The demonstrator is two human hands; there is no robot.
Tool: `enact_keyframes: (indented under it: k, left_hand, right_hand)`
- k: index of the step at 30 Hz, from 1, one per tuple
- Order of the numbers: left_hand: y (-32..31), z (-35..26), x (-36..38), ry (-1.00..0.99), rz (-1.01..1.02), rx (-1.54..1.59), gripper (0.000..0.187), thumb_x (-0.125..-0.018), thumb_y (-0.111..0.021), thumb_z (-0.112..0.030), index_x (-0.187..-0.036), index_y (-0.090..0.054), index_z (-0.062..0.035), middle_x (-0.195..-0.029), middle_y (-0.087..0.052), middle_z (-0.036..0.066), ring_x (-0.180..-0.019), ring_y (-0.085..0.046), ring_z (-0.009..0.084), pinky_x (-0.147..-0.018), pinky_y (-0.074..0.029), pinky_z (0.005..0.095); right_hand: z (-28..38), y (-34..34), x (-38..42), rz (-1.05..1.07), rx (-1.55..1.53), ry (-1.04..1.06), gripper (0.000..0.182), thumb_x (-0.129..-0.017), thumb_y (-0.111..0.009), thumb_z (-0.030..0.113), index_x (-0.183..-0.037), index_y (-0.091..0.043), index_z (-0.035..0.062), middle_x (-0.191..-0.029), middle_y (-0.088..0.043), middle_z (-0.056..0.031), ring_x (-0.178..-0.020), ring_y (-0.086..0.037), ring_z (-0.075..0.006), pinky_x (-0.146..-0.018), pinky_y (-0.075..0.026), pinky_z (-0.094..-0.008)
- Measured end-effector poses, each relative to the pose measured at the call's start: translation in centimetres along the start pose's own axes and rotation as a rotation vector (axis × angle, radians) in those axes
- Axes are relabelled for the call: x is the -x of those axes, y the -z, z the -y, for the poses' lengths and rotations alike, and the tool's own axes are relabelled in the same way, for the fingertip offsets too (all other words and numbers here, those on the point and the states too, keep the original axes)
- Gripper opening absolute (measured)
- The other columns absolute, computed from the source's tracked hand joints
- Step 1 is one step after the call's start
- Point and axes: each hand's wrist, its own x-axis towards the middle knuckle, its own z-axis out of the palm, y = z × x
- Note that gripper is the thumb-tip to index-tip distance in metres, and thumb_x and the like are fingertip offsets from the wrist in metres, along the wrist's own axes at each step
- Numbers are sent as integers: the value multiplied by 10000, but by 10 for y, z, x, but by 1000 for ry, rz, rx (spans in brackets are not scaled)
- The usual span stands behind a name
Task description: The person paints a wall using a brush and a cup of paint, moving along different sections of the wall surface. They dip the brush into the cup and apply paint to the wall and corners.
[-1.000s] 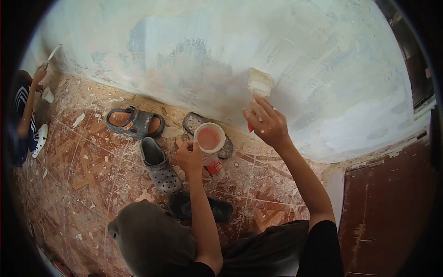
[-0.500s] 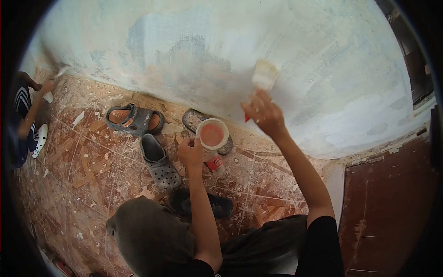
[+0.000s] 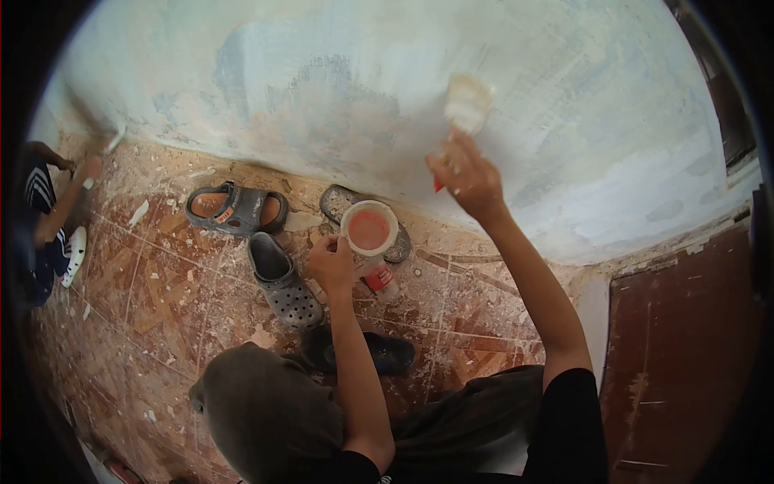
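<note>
My left hand [image 3: 331, 260] is closed on the rim of a small white cup [image 3: 389, 236] with pinkish liquid [image 3: 368, 230] inside, held over the floor. Out in front, my right hand [image 3: 469, 179] grips a wide brush [image 3: 468, 103] by its red handle. The pale bristles are at the wall [image 3: 322, 97], which has a patchy white and bluish surface; whether they touch it is hard to tell. A clear bottle with a red label [image 3: 379, 277] lies below the cup.
Grey clogs [image 3: 286, 298] and other sandals stand on the dusty tiled floor [image 3: 161, 298]. At the far left another person's arm [image 3: 60, 211] holds a tool near the wall. A brown door panel [image 3: 685, 339] is at the right.
My right hand and the brush have moved slightly up the wall. My left hand and the cup have hardly moved. The other person's hand has shifted a little.
</note>
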Motion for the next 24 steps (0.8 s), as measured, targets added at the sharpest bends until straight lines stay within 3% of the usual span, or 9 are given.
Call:
enact_keyframes:
  k: [2, 6, 8, 9, 11, 14, 19, 22, 24]
  left_hand:
    - [5, 5, -6, -11, 2, -10, 171, -699, -548, -136, -745, -631, 7, -636, -614, 110, -579, -598, 194, -561, -447, 297]
    - [12, 10, -12, 22, -60, -15, 181, -696, -549, -137, -756, -631, 13, -615, -608, 108, -558, -588, 179, -553, -440, 294]
    - [15, 6, -12, 32, -63, -27, 182, -695, -550, -136, -752, -628, 18, -607, -606, 105, -548, -582, 174, -550, -437, 291]
    - [16, 5, -11, 50, -66, -31, 183, -693, -551, -134, -748, -626, 24, -600, -603, 101, -539, -576, 169, -546, -434, 288]
    - [12, 8, -11, 29, -66, -23, 182, -693, -553, -131, -745, -623, 29, -600, -603, 98, -536, -572, 163, -545, -433, 287]
    - [7, 12, -11, -11, -63, 10, 177, -694, -553, -123, -736, -619, 36, -587, -597, 90, -525, -561, 149, -534, -425, 285]
    - [6, 7, -10, 8, -36, -7, 168, -700, -549, -112, -713, -610, 43, -551, -577, 76, -499, -532, 125, -508, -404, 276]
    - [6, 5, -8, -5, -19, -5, 168, -701, -550, -111, -697, -603, 49, -533, -565, 70, -483, -514, 118, -494, -392, 268]
    - [6, 8, -10, 53, -12, 47, 174, -702, -550, -109, -713, -607, 55, -554, -580, 77, -498, -530, 119, -507, -406, 273]
  right_hand:
    - [12, -13, 37, 196, -76, 152, 218, -695, -606, 99, -876, -580, 218, -886, -565, -31, -922, -567, -214, -551, -511, -241]
    - [26, -9, 45, 305, -339, 192, 221, -702, -598, 96, -890, -568, 208, -840, -560, -38, -869, -573, -204, -570, -505, -221]
    - [26, 4, 23, 514, -599, -129, 220, -692, -603, 72, -879, -565, 180, -861, -568, -42, -830, -575, -199, -589, -507, -224]
    - [21, 6, 16, 513, -599, -136, 220, -692, -603, 72, -879, -565, 180, -861, -568, -42, -830, -575, -199, -589, -507, -224]
    - [1, 1, 1, 214, -596, -128, 263, -668, -612, 26, -892, -558, 153, -885, -580, -49, -816, -580, -197, -578, -515, -252]
    - [-27, 12, -24, 60, -518, -187, 242, -689, -568, 36, -873, -573, 193, -905, -550, 8, -890, -557, -153, -522, -502, -212]
    - [-34, 33, -57, -183, -118, 53, 191, -642, -622, 80, -788, -574, 193, -915, -546, 18, -992, -526, -179, -531, -499, -202]
    - [-26, 5, -27, -63, -124, 46, 174, -666, -607, 137, -818, -558, 206, -926, -541, 21, -1012, -514, -192, -555, -506, -197]
    - [-6, -6, 5, 42, -133, 103, 174, -711, -576, 118, -866, -578, 198, -981, -556, -31, -964, -549, -223, -634, -528, -242]
